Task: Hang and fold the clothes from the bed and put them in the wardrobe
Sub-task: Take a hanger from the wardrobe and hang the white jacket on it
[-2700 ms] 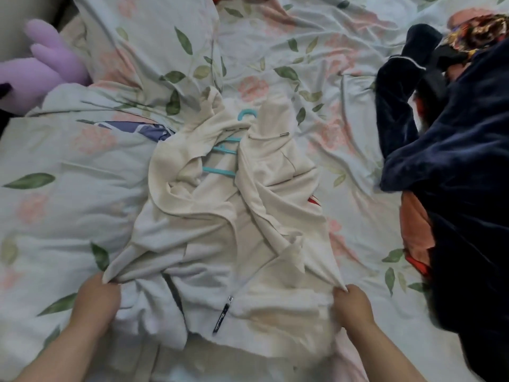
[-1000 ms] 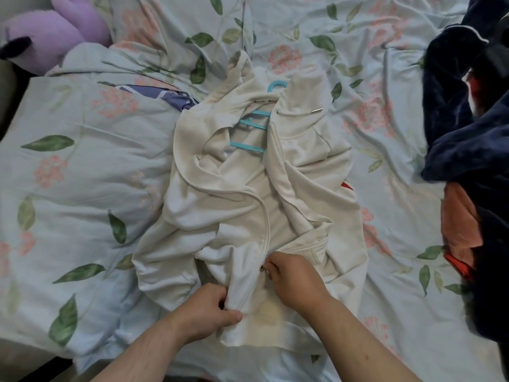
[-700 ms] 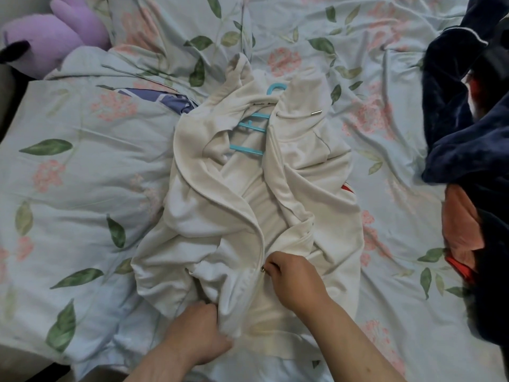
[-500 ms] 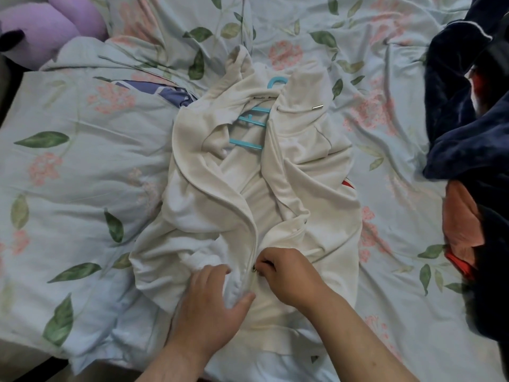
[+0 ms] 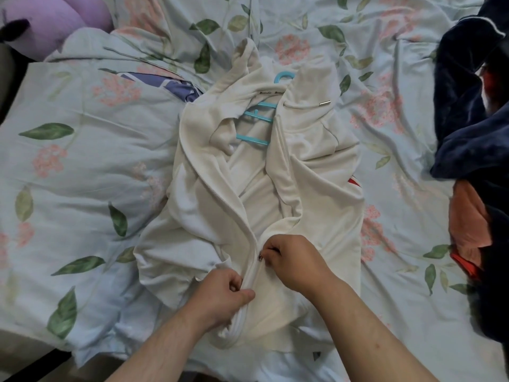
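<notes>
A cream zip-up hoodie point(image 5: 316, 194) lies front-up in the middle of the bed, with a turquoise hanger point(image 5: 257, 119) inside its neck. The hanger's hook pokes out at the collar. My right hand point(image 5: 294, 260) pinches the small metal zipper pull point(image 5: 259, 257) low on the hoodie's front. My left hand point(image 5: 223, 296) grips the zipped hem strip just below it. The front stays open above the pull. The hoodie's left sleeve is bunched under its left panel.
A heap of clothes point(image 5: 476, 150), dark navy with orange and red pieces, fills the bed's right side. A purple plush toy point(image 5: 52, 20) sits at the top left corner. A blue-purple cloth point(image 5: 165, 84) peeks from under the floral duvet point(image 5: 77, 166).
My hands left the hoodie's bottom corners and came together at its front. The right hand took the zipper pull; the left shifted from lying flat on the cloth to gripping the hem below the pull.
</notes>
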The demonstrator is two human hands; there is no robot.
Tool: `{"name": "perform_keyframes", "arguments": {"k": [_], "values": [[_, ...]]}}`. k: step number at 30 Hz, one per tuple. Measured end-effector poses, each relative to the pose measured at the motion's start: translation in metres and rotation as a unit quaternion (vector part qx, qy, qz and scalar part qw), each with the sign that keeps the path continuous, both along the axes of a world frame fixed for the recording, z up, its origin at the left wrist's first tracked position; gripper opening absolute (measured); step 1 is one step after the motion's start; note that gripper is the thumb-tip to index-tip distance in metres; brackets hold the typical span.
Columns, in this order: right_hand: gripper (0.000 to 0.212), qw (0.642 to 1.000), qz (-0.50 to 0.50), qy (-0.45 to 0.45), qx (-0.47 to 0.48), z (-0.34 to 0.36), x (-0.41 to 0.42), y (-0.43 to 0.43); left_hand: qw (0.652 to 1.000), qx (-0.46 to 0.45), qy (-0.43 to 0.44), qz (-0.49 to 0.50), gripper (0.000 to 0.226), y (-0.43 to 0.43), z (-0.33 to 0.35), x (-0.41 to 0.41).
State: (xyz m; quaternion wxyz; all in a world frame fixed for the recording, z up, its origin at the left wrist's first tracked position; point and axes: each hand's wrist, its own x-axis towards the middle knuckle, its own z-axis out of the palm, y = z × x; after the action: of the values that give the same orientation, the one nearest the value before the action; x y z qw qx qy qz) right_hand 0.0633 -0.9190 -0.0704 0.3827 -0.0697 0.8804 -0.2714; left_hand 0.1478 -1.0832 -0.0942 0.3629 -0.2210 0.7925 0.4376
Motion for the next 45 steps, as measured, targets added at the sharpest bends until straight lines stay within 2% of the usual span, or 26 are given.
{"name": "perform_keyframes", "arguments": {"k": [5, 9, 11, 13, 15, 17, 18, 21, 24, 29, 33, 36, 39, 42, 45], "values": [[0.023, 1.0, -0.012, 0.012, 0.01, -0.004, -0.016, 0.004, 0.996, -0.019, -0.064, -0.062, 0.037, -0.009, -0.005, 0.04], [0.02, 1.0, 0.007, -0.006, 0.008, -0.005, -0.023, 0.001, 0.984, -0.079, -0.118, -0.105, 0.037, -0.018, -0.003, 0.061], [0.021, 1.0, 0.007, -0.021, 0.0, -0.005, -0.022, -0.003, 0.967, -0.133, -0.122, -0.182, 0.033, -0.015, 0.006, 0.056], [0.024, 1.0, 0.001, -0.028, -0.009, -0.004, -0.024, -0.007, 0.949, -0.2, -0.072, -0.233, 0.024, -0.006, 0.022, 0.039], [0.025, 0.999, 0.007, -0.031, -0.015, -0.001, -0.027, -0.01, 0.952, -0.234, 0.038, -0.192, 0.021, 0.004, 0.036, 0.012], [0.023, 0.999, 0.017, -0.032, -0.019, 0.001, -0.03, -0.015, 0.968, -0.202, 0.121, -0.086, 0.023, 0.011, 0.035, -0.017], [0.022, 0.999, 0.016, -0.032, -0.023, 0.002, -0.032, -0.017, 0.976, -0.166, 0.132, -0.042, 0.026, 0.012, 0.03, -0.031], [0.021, 0.999, 0.009, -0.032, -0.027, 0.003, -0.034, -0.021, 0.992, -0.068, 0.093, 0.042, 0.044, 0.013, 0.012, -0.053], [0.021, 0.999, 0.006, -0.031, -0.023, 0.0, -0.035, -0.021, 0.989, -0.012, 0.063, 0.136, 0.054, 0.008, 0.0, -0.052], [0.021, 1.0, 0.013, -0.013, -0.012, -0.004, -0.035, -0.022, 0.984, 0.041, 0.018, 0.172, 0.046, 0.0, -0.011, -0.047], [0.02, 1.0, 0.019, 0.012, 0.003, -0.004, -0.052, -0.021, 0.988, 0.047, -0.025, 0.147, 0.038, -0.004, -0.016, -0.046], [0.026, 0.999, 0.012, 0.042, 0.012, -0.005, -0.07, -0.02, 0.991, 0.037, -0.034, 0.123, 0.042, -0.009, -0.022, -0.044], [0.031, 0.997, 0.01, 0.069, 0.025, -0.005, -0.086, -0.018, 0.997, -0.013, -0.029, 0.07, 0.047, -0.018, -0.027, -0.038], [0.021, 0.996, -0.008, 0.084, 0.027, -0.004, -0.102, -0.017, 0.997, -0.051, -0.047, 0.04, 0.045, -0.026, -0.03, -0.038], [0.021, 0.996, -0.014, 0.088, 0.016, -0.004, -0.113, -0.018, 0.989, -0.111, -0.062, -0.07, 0.037, -0.026, -0.021, -0.051]]}}
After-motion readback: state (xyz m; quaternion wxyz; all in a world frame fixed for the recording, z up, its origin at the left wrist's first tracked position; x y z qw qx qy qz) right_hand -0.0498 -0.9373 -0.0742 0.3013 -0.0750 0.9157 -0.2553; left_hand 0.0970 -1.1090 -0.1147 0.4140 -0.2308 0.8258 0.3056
